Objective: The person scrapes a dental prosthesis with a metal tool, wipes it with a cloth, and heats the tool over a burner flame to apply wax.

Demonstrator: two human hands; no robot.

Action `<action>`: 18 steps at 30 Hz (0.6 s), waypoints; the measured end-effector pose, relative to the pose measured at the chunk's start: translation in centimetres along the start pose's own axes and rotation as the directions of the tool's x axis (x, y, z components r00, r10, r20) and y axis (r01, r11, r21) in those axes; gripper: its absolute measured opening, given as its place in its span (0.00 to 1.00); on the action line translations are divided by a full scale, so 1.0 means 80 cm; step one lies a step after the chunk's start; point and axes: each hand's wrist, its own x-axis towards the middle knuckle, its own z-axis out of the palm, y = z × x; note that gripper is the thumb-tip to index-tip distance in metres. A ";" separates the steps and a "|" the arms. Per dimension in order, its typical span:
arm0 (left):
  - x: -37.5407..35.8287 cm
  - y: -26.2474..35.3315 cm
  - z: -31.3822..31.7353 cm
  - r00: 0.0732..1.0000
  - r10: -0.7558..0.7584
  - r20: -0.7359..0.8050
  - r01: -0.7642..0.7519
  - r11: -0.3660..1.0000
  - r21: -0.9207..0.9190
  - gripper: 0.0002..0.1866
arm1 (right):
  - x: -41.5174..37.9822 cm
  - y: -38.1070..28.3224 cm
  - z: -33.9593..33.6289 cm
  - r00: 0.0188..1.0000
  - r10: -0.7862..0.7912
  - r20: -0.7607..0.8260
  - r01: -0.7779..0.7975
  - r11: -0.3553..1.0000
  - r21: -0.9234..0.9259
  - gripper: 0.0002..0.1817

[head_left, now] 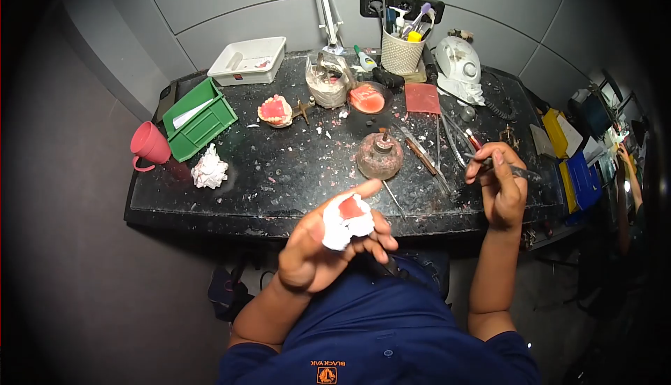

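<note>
My left hand (314, 249) holds a white cast with a red patch (347, 221) above the bench's front edge. My right hand (504, 186), off to the right, has its fingers closed round a thin dark-handled tool (524, 173). Between the hands and farther back stands a round glass burner (379, 156). Beside it lie a brown-handled tool (421, 156) and other thin metal tools. A dental model with pink gum and teeth (275, 111) sits at the back left, near the glass dish of red material (368, 98).
A green tray (203, 121), a pink mug (150, 143) and crumpled paper (210, 168) are at the left. Behind are a white tray (248, 62), a brush holder (402, 54), a red sheet (422, 98) and a white device (458, 62). Another person's arm (631, 172) shows far right.
</note>
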 end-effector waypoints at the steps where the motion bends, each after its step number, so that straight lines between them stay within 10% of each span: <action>1: 0.001 0.000 -0.003 0.999 0.037 -0.028 -0.031 0.983 0.180 0.45 | -0.004 -0.003 0.008 1.000 0.012 -0.004 -0.013 0.999 -0.047 0.15; 6: 0.001 -0.018 -0.011 0.952 0.284 -0.112 -0.111 0.665 0.738 0.36 | -0.022 -0.028 0.048 1.000 0.020 0.016 -0.015 0.972 -0.234 0.14; 18: -0.004 -0.027 0.001 0.901 0.425 0.085 -0.253 0.355 0.900 0.26 | -0.056 -0.034 0.092 0.964 -0.211 0.163 0.257 0.901 -0.350 0.07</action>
